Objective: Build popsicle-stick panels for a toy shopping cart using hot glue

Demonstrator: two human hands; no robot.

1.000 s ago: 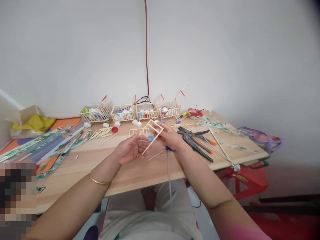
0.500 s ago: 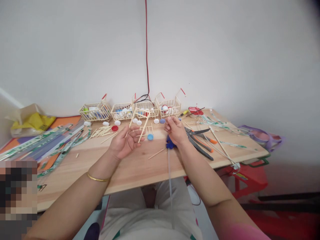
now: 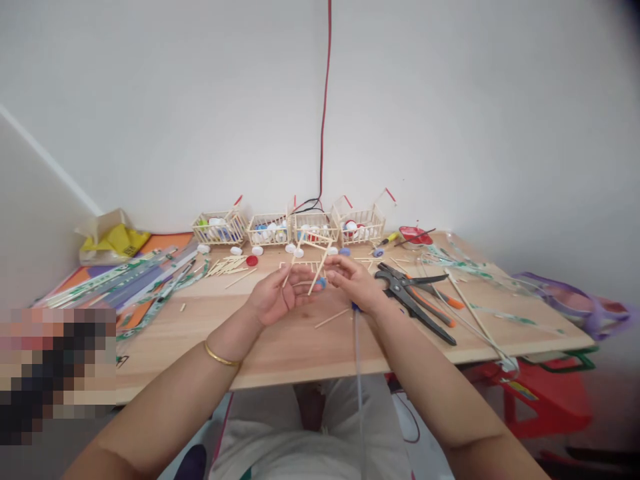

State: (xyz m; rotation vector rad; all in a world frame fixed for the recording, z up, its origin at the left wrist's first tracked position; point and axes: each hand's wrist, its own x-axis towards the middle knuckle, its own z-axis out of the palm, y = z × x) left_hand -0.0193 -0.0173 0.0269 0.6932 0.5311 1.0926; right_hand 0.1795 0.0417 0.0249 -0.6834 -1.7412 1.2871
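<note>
My left hand (image 3: 277,293) holds a small frame of thin wooden sticks (image 3: 320,269) upright between its fingers, palm turned up. Close to the frame's right leg is my right hand (image 3: 357,283), its fingers half bent with a gap between thumb and forefinger; whether they touch the leg is unclear. Behind the hands, a flat ladder-like stick piece lies partly hidden, with a light blue bottle cap (image 3: 321,283) near it. A loose stick (image 3: 332,318) rests below them. Under my right wrist shows a bit of a blue object with a translucent rod (image 3: 359,360) hanging over the table edge.
Several miniature stick carts (image 3: 220,230) filled with bottle caps line the wall. Cut sticks (image 3: 225,267) and a red cap (image 3: 251,261) lie left of centre. Large black cutters (image 3: 415,307) and orange-handled pliers (image 3: 440,300) lie right. Plastic-wrapped strips (image 3: 150,280) cover the left side.
My right hand left the frame, reached toward the caps with pinched fingers, then came back beside the frame. The frame stayed in my left hand. The view has turned slightly left.
</note>
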